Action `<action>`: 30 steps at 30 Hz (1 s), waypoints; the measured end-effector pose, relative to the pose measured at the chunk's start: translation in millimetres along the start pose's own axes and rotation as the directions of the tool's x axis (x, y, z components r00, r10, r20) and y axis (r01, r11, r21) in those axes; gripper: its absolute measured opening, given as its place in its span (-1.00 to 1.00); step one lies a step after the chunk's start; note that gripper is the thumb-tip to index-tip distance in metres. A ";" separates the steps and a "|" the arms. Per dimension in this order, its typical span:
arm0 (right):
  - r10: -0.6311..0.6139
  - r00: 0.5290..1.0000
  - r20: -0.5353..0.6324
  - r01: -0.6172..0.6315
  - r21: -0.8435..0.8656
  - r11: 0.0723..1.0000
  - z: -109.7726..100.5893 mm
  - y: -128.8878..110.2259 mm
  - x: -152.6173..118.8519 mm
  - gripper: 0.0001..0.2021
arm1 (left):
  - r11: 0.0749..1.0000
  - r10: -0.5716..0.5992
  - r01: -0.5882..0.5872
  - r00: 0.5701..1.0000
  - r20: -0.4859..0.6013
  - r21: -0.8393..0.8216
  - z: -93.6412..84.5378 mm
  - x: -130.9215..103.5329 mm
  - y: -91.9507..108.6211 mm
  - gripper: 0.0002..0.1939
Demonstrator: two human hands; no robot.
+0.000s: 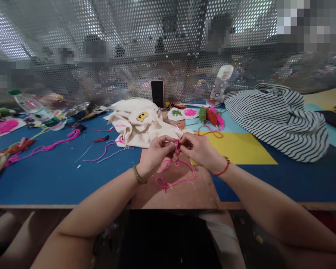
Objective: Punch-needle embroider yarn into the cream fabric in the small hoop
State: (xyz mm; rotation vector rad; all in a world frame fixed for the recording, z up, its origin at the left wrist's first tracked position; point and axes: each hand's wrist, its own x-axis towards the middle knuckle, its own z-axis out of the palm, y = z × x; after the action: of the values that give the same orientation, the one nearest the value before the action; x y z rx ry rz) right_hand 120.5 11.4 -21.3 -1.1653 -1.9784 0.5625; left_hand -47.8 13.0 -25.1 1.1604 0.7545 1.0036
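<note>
Close together over the brown middle strip of the table, both hands pinch pink yarn (195, 172). My left hand (156, 154) has its thumb and forefinger closed on the strand. Fingertips of my right hand (200, 149) are pressed together on the same yarn, just to the right. Whether a needle sits between the fingers is too small to tell. The loose end of the yarn trails in loops on the table below. Just beyond my hands lies a crumpled cream cloth (140, 129) with a yellow embroidered patch (142, 116).
A phone (157, 93) and a patterned tall container (220, 86) stand by the perforated metal screen. Yarn bundles (212, 116) lie near yellow paper (249, 147). Striped fabric (280, 121) is heaped right; a plastic bottle (37, 110) and pink yarn braid (56, 145) are left.
</note>
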 end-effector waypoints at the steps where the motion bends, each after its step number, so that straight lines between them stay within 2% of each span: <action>1: -0.005 1.000 -0.010 0.005 -0.009 1.000 0.0 -0.3 0.1 -0.90 | 1.000 0.011 -0.011 1.000 -0.011 0.002 0.9 0.3 -1.1 -0.76; 5: 0.001 0.999 -0.039 -0.001 0.010 1.000 0.8 -0.9 0.0 -0.90 | 0.999 0.050 -0.049 0.997 -0.056 0.022 4.0 0.6 -3.3 -0.77; 8: 0.054 0.998 -0.015 -0.051 0.150 0.987 2.0 -0.5 0.4 -0.92 | 0.994 0.088 -0.082 0.993 -0.083 0.066 2.8 1.2 -2.3 -0.79; 10: 0.118 0.991 0.067 -0.133 0.302 0.944 1.5 0.3 1.4 -0.96 | 0.990 0.116 -0.107 0.988 -0.100 0.092 -0.1 2.1 -0.9 -0.80; 12: 0.178 0.964 0.198 -0.247 0.420 0.873 -0.7 1.7 3.3 -0.87 | 0.987 0.134 -0.123 0.985 -0.110 0.099 -3.5 3.0 0.8 -0.80; 15: 0.206 0.908 0.366 -0.375 0.485 0.790 -4.9 5.5 6.9 -0.84 | 0.989 0.135 -0.128 0.985 -0.103 0.075 -6.7 3.4 2.9 -0.79; 17: 0.189 0.890 0.416 -0.401 0.515 0.757 -6.0 8.5 8.8 -0.79 | 0.991 0.130 -0.126 0.987 -0.093 0.047 -6.9 3.1 3.7 -0.79; 23: 0.151 0.900 0.409 -0.387 0.590 0.708 -2.4 11.2 8.6 -0.69 | 0.993 0.105 -0.109 0.992 -0.073 -0.050 -5.9 3.1 1.1 -0.82; 30: 0.127 0.917 0.378 -0.346 0.596 0.725 -3.3 7.8 8.4 -0.69 | 0.994 0.110 -0.111 0.990 -0.089 -0.001 -5.4 3.0 -0.4 -0.83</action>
State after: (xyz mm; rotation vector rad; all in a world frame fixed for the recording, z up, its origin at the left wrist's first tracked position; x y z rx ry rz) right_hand 124.8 22.5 -21.4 -0.9072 -1.6348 1.5282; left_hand -51.4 17.8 -26.8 1.1692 0.7632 1.1553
